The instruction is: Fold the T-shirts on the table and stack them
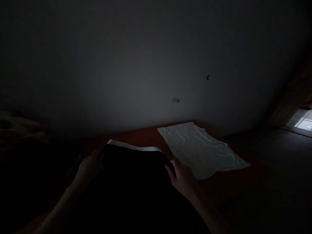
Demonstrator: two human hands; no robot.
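A black piece of cloth (136,182) with a white band along its far edge stretches between my two hands; the dim light hides what kind of garment it is. My left hand (89,164) grips its left side near the far corner, its fingers mostly lost in shadow. On the opposite side, my right hand (181,175) pinches the edge between thumb and fingers. Just beyond my right hand, a white cloth (200,149) lies spread out and lightly wrinkled on a reddish-brown surface (136,135).
Behind the surface rises a plain wall (136,74) with a small printed label (175,100) and a dark round spot (208,77). A heap of pale and red items (21,126) is at the left. Light enters through an opening (304,120) at the far right.
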